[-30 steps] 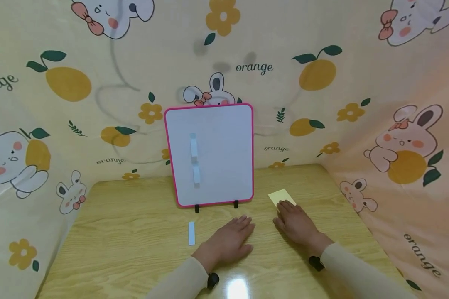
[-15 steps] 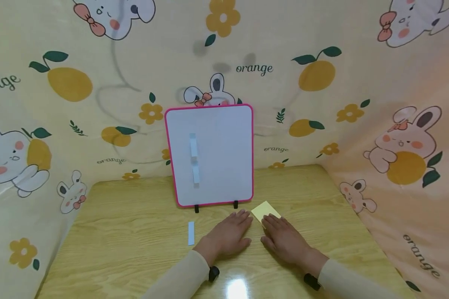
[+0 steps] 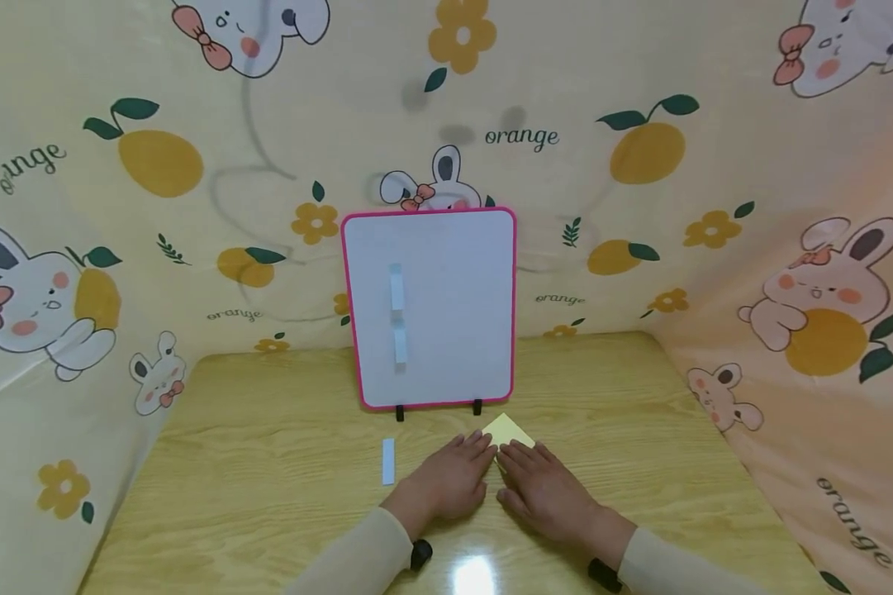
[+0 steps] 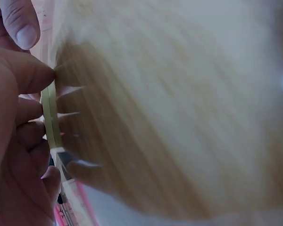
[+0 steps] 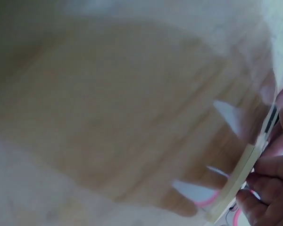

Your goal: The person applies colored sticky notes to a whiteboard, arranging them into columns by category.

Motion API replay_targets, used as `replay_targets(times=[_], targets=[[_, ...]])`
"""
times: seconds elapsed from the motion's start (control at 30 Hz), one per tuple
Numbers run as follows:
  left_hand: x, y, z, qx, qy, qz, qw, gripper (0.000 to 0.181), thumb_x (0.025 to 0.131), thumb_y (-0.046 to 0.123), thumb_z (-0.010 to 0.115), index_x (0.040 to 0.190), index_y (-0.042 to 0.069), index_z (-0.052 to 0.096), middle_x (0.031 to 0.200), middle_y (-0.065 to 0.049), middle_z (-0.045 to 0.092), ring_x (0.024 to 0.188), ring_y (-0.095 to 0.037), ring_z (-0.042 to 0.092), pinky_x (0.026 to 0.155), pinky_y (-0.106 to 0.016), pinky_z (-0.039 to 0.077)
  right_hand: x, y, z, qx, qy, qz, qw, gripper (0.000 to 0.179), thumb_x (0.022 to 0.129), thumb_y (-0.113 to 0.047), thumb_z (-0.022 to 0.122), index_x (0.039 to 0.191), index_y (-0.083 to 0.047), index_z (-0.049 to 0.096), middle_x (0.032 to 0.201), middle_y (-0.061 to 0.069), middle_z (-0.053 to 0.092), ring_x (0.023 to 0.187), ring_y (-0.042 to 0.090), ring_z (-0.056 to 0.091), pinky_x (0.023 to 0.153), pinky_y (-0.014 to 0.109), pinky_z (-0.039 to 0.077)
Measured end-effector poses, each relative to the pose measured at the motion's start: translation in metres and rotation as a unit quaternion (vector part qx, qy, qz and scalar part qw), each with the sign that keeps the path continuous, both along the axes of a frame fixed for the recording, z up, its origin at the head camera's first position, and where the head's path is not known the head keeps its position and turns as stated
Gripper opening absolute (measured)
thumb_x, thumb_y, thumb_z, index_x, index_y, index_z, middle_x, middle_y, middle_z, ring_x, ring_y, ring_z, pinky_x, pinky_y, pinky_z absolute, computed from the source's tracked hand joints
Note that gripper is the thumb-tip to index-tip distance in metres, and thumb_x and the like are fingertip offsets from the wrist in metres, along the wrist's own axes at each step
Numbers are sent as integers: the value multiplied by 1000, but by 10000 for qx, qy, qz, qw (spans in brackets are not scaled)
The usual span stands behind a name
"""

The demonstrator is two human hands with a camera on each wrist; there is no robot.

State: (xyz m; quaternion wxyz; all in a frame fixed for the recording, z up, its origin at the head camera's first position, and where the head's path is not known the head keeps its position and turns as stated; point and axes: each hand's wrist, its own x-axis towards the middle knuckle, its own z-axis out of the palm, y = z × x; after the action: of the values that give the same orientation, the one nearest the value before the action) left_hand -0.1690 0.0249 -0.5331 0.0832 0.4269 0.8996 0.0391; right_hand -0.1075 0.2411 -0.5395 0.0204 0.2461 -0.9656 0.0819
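A yellow square sticky note pad lies on the wooden table with one corner toward the whiteboard. My right hand rests at the pad's near right side, fingers straight and its fingertips on the paper. From the other side, the fingertips of my left hand touch the pad's left corner, palm down and fingers extended. Both wrist views show the pad edge-on as a thin yellow block, with fingers close along it. The hands cover its near corner in the head view.
A pink-framed whiteboard stands behind the hands on black feet. Two pale blue paper strips are stuck on its left part. Another pale blue strip lies on the table left of my left hand. Printed cloth surrounds the table.
My right hand has slid the sticky note pad leftward and nearer across the table, up to my left hand. My left fingertips now meet its corner. The view has shifted slightly.
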Motion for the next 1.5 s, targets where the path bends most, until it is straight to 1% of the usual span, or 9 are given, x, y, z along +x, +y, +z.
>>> replay_targets(times=[0.33,0.53,0.63,0.73,0.9,1.0,1.13,1.37,1.5], targets=[[3,-19,-1,-123,41,-118,9998,53,112,31,42,162,14,44,170,-2,37,161,-19,29,132,-36,26,-11,9,1,58,-196,-234,9995,59,110,-38,53,152,4,52,159,19,51,151,40,44,125,63,34],[5,-34,0,57,-48,6,10000,51,110,27,43,159,13,48,168,-3,42,160,-21,32,132,-37,27,-2,0,-1,-39,-39,-6,10000,58,108,-37,58,150,2,55,156,18,55,149,40,47,122,64,38],[7,-43,1,195,-245,91,9995,54,107,27,45,159,12,48,169,-4,41,160,-22,31,132,-37,27,2,-7,-1,-16,128,149,9998,56,106,-37,61,149,0,58,154,15,58,148,38,49,121,63,40],[8,-53,0,277,-426,146,9986,60,105,33,50,161,10,45,170,-5,38,161,-23,29,133,-37,24,4,-13,-1,48,304,351,9989,53,105,-37,64,146,-4,62,151,12,61,145,35,52,120,61,42],[9,-64,0,265,-464,103,9985,74,103,51,58,162,9,42,171,-7,35,162,-23,26,134,-37,23,1,-23,0,-12,656,643,9958,46,99,-38,73,135,-9,70,138,5,68,134,29,59,118,57,46],[11,-68,0,251,-448,85,9986,79,102,56,61,162,9,42,171,-7,35,162,-23,26,133,-37,23,-4,-27,-2,-157,820,702,9940,40,96,-38,77,125,-11,73,128,3,71,126,26,62,115,53,49],[13,-70,0,272,-500,124,9983,80,102,57,62,163,9,41,172,-6,33,162,-22,25,134,-37,23,-12,-31,-3,-272,899,712,9930,29,94,-35,80,114,-16,73,118,0,73,118,24,63,109,49,53],[15,-72,2,388,-599,188,9973,81,100,54,67,162,8,43,171,-8,36,161,-24,28,133,-38,25,-20,-36,-5,-352,1345,763,9873,20,87,-29,87,95,-18,72,100,-4,73,105,20,67,99,45,57],[16,-73,3,430,-728,299,9960,82,99,54,68,162,9,42,171,-7,35,161,-23,28,133,-37,25,-22,-39,-5,-336,1526,812,9844,11,91,-24,83,90,-20,73,94,-7,73,101,18,67,97,44,58]])
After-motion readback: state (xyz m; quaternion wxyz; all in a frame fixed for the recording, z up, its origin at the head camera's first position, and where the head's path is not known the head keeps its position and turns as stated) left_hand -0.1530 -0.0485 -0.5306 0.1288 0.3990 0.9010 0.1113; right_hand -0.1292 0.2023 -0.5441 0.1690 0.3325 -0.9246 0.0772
